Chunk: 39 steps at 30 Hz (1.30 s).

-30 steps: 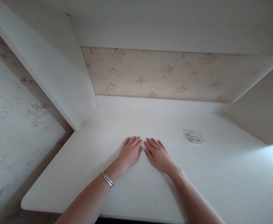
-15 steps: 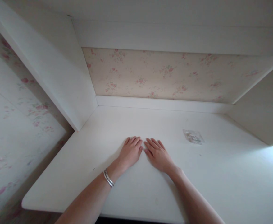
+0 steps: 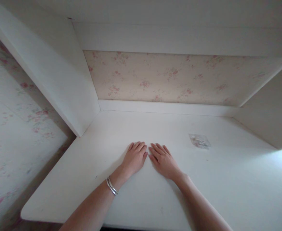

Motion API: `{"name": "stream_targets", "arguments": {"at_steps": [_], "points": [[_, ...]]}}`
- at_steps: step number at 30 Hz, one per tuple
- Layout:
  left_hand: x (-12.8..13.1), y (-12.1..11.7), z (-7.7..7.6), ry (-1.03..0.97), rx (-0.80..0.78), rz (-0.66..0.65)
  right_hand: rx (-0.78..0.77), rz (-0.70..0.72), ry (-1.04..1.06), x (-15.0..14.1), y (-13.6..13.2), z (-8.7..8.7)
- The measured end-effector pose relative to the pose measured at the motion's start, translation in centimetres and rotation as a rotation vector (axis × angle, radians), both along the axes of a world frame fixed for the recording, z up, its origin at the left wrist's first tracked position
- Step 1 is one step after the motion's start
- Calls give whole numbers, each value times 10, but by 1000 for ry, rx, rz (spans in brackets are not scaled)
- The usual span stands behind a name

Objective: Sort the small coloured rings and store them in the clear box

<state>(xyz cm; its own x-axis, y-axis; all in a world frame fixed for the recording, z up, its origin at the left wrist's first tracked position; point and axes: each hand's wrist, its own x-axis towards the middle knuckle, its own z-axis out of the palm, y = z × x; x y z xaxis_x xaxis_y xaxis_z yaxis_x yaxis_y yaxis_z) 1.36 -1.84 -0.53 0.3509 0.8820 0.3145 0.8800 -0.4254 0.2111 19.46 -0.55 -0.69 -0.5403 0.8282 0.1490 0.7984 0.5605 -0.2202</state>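
Observation:
My left hand (image 3: 135, 157) lies palm down on the white desktop (image 3: 141, 199), fingers stretched out, with a silver bangle (image 3: 112, 186) at the wrist. Just beside it, my right hand (image 3: 163, 161) rests flat in the same way, the two sets of fingertips a small gap apart. Neither hand holds anything. To the right of my right hand, a small clear plastic bag (image 3: 200, 141) with small pieces inside lies on the desktop; what the pieces are is too blurred to tell.
A white side panel (image 3: 59, 73) rises at the left and another panel (image 3: 273, 109) at the right. Floral wallpaper (image 3: 169, 77) shows behind, above a low white back strip (image 3: 165, 106). A white shelf (image 3: 165, 37) hangs overhead. The desktop's rounded front-left corner (image 3: 25, 213) is near the wall.
Both hands stay in place on the desktop. Only the camera view has shifted very slightly.

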Motion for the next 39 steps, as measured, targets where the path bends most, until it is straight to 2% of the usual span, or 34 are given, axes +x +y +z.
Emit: {"name": "stream_targets", "arguments": {"at_steps": [23, 30, 33, 36, 39], "points": [[-1, 1, -2, -36, -33, -6, 17, 9, 37, 0, 1, -2], [-1, 1, -2, -8, -45, -2, 55, 23, 115, 6, 7, -4], [-2, 1, -3, 0, -57, 5, 159, -125, 207, 23, 21, -2], [-3, 2, -4, 2, -73, 3, 301, -446, 281, 49, 35, 2], [-3, 3, -3, -2, -78, 4, 350, -741, 265, 81, 44, 5]]}}
